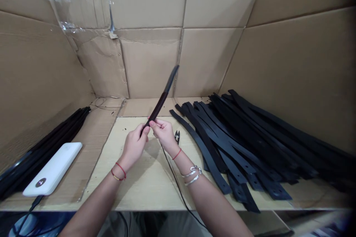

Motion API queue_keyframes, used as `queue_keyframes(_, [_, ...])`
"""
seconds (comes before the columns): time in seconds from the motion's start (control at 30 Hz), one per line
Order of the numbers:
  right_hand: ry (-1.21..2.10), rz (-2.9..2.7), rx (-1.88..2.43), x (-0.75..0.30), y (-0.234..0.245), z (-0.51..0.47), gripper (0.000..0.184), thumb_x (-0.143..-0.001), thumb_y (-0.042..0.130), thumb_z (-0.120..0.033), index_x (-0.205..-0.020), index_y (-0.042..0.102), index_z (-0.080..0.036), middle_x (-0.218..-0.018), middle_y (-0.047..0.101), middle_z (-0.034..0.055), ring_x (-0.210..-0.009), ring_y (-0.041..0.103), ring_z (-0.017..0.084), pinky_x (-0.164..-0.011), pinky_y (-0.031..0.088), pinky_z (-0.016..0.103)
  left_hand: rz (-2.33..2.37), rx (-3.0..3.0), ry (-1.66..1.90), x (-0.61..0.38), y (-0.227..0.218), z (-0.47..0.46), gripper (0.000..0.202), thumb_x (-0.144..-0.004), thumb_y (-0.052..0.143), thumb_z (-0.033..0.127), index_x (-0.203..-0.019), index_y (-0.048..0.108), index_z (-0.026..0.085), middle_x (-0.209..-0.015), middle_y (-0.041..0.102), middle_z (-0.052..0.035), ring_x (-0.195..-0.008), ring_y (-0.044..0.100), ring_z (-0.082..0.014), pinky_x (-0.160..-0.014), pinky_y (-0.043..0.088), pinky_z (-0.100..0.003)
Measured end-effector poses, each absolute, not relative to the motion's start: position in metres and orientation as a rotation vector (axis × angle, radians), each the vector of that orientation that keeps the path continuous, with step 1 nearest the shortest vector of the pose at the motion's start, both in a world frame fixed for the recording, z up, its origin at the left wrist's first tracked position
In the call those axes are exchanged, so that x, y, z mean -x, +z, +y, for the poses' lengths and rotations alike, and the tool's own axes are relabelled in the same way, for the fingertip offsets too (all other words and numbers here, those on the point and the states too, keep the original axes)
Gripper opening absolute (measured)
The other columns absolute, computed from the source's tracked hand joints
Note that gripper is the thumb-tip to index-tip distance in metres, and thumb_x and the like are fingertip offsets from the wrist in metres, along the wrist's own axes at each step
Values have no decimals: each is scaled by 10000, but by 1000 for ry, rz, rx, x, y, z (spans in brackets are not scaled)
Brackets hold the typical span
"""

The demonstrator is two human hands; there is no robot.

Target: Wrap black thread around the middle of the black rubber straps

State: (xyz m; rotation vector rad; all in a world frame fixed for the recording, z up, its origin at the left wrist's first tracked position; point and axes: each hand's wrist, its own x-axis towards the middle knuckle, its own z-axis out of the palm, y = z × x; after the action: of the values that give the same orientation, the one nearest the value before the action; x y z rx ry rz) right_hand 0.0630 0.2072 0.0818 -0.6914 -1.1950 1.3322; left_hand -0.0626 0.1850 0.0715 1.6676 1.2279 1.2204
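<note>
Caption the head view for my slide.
Left hand and right hand hold one dark strip beside piled black strips.

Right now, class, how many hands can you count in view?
2: the left hand, gripping the lower end of the dark strip, and the right hand, pinching it just above. No others show.

Hands [135,144] [166,136] pinched, close together; forearms [96,198] angled inward
</note>
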Motion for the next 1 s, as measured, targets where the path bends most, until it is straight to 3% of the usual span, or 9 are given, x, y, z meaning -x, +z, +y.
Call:
queue_keyframes(0.1, [1400, -1240, 629, -63, 77, 209, 539, -683, 709, -513, -955, 572, -68, -495, 343, -69, -389, 239, -1, -410, 120, 164, 1230, -1548, 1252, 60, 70, 183, 604, -821, 315, 698, -800, 510, 126, -599, 510, -24, -477, 438, -58, -459, 312, -180])
queue_keyframes(0.2, [1459, -1282, 626, -65, 77, 206, 448, -739, 661, -516, -814, 502, -103, -516, 466, -25, -373, 409, 58, -373, 248, 173, 956, -1204, 1055, 56, 70, 183, 671, -792, 254, 758, -839, 483, 129, -583, 510, -17, -406, 421, -77, -388, 304, -208])
queue_keyframes(0.27, [1460, -1279, 636, -65, 77, 205, 439, -756, 641, -523, -767, 459, -123, -504, 454, -30, -381, 452, 86, -379, 319, 193, 886, -1135, 996, 55, 70, 185, 714, -759, 272, 792, -850, 487, 117, -585, 519, -23, -419, 444, -81, -407, 348, -214])
queue_keyframes(0.37, [1350, -1228, 669, -65, 75, 208, 443, -731, 671, -507, -738, 472, -112, -475, 339, -62, -365, 310, 21, -377, 207, 157, 1027, -1267, 1112, 55, 68, 187, 728, -719, 361, 800, -877, 502, 104, -625, 556, -40, -487, 505, -87, -478, 419, -217])
queue_keyframes(0.47, [1299, -1159, 681, -64, 74, 210, 444, -695, 711, -482, -747, 513, -88, -488, 211, -83, -415, 155, -11, -414, 87, 167, 1186, -1396, 1194, 56, 66, 187, 627, -734, 453, 730, -869, 505, 119, -597, 541, -17, -472, 484, -72, -457, 387, -190])
queue_keyframes(0.6, [1506, -1171, 577, -64, 80, 206, 464, -685, 732, -458, -908, 569, -85, -522, 188, -84, -444, 145, -3, -440, 86, 179, 1077, -1188, 1057, 54, 65, 185, 622, -754, 341, 766, -755, 418, 149, -447, 392, 27, -343, 333, -65, -352, 247, -186])
queue_keyframes(0.7, [1500, -1149, 583, -62, 84, 202, 529, -675, 740, -448, -1017, 583, -75, -523, 224, -82, -447, 157, -1, -447, 85, 183, 987, -1231, 1024, 53, 64, 185, 628, -759, 298, 780, -769, 388, 158, -447, 351, 41, -347, 294, -56, -354, 218, -181])
queue_keyframes(0.83, [1422, -1106, 662, -64, 83, 205, 582, -623, 764, -472, -989, 579, -60, -533, 284, -72, -448, 191, -4, -448, 94, 178, 1223, -1622, 1205, 55, 64, 184, 523, -772, 479, 660, -841, 446, 143, -569, 454, 22, -480, 390, -25, -456, 275, -133])
queue_keyframes(1.0, [1430, -1257, 622, -71, 83, 209, 412, -712, 715, -447, -797, 545, -82, -477, 287, -73, -418, 203, -2, -433, 109, 171, 969, -1378, 997, 56, 68, 182, 618, -791, 316, 738, -836, 446, 135, -555, 470, 8, -403, 397, -59, -394, 310, -186])
